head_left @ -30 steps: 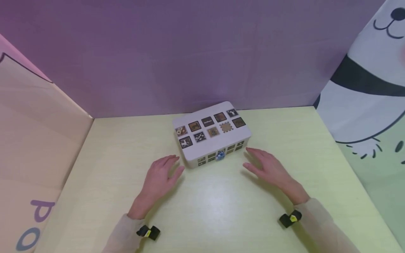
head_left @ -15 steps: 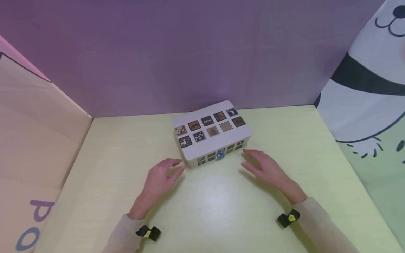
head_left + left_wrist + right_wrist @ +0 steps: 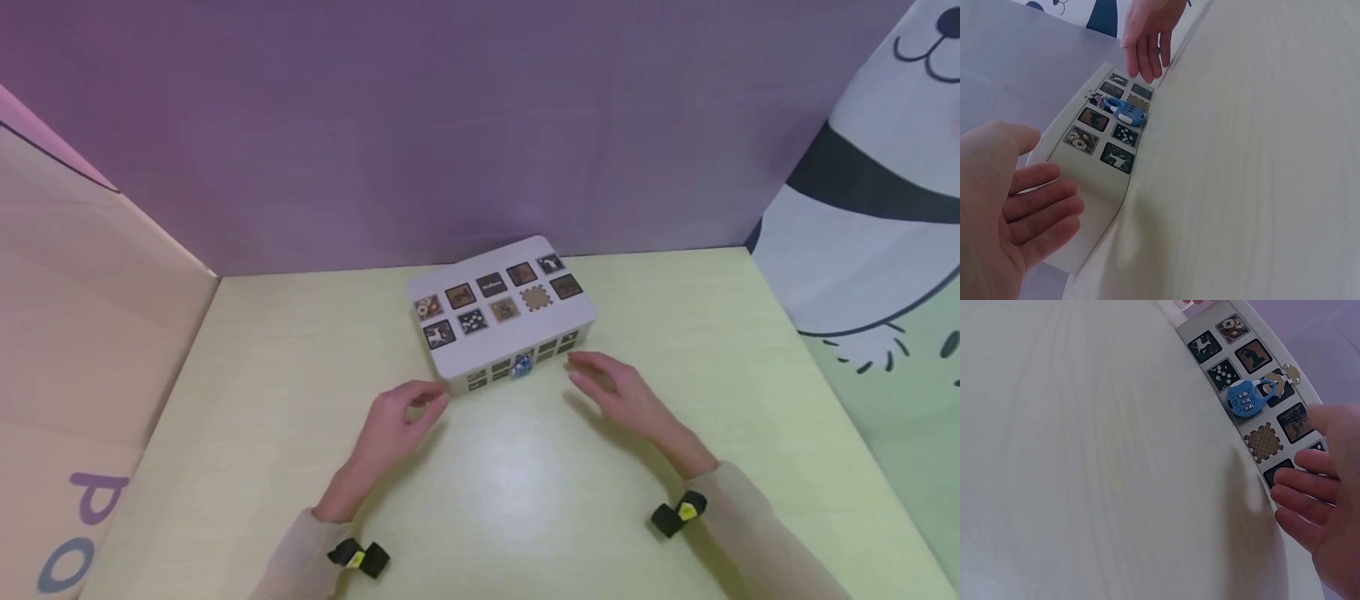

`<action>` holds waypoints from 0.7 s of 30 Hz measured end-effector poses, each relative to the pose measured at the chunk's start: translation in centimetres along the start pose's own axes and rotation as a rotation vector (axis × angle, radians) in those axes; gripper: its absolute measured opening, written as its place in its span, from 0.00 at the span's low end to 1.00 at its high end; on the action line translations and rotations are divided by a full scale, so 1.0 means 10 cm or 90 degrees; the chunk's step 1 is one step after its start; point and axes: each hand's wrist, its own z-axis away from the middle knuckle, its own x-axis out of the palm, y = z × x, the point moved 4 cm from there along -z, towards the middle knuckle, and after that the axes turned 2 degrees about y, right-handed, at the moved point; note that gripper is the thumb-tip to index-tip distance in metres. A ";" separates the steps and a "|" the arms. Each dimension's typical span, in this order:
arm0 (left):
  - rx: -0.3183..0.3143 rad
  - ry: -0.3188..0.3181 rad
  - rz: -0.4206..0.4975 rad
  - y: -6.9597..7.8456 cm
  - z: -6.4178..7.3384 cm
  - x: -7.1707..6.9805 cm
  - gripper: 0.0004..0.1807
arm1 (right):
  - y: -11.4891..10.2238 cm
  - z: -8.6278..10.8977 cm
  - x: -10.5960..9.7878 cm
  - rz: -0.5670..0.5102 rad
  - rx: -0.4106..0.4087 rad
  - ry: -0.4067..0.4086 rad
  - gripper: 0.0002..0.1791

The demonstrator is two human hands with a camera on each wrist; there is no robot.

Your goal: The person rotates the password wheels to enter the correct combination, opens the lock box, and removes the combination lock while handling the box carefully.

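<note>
a pale yellow tabletop [image 3: 517, 492] with faint wood grain spreads beneath a creased purple backdrop [image 3: 412, 125], flanked by a cream side panel [image 3: 90, 350] on the left and a printed side panel [image 3: 877, 192] on the right. near the back edge, right of the middle, sits a white box [image 3: 491, 337], closed, set askew, with rounded corners and rows of small square pictures over its lid and front. a glossy blue padlock [image 3: 1244, 399] with number dials hangs from a metal clasp [image 3: 1286, 376] on that front. the left hand [image 3: 399, 423] is by the near left corner, the right hand [image 3: 624, 398] by the front's right end; whether either touches cannot be told. on both, the fingers [image 3: 1041, 203] lie side by side, gently bent, thumbs apart. tabletop runs on between the two forearms and along both ends of the box.
</note>
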 end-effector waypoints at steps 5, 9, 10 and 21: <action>-0.010 -0.014 0.059 0.02 0.01 0.06 0.12 | -0.03 -0.03 0.04 -0.045 0.010 -0.008 0.21; -0.016 -0.033 0.074 0.06 0.01 0.13 0.12 | -0.06 -0.04 0.07 -0.082 0.017 -0.022 0.20; -0.020 -0.038 0.077 0.07 0.01 0.15 0.12 | -0.06 -0.04 0.07 -0.089 0.019 -0.025 0.20; -0.086 -0.127 0.130 0.20 0.00 0.38 0.25 | -0.09 -0.08 0.16 -0.105 0.015 -0.037 0.20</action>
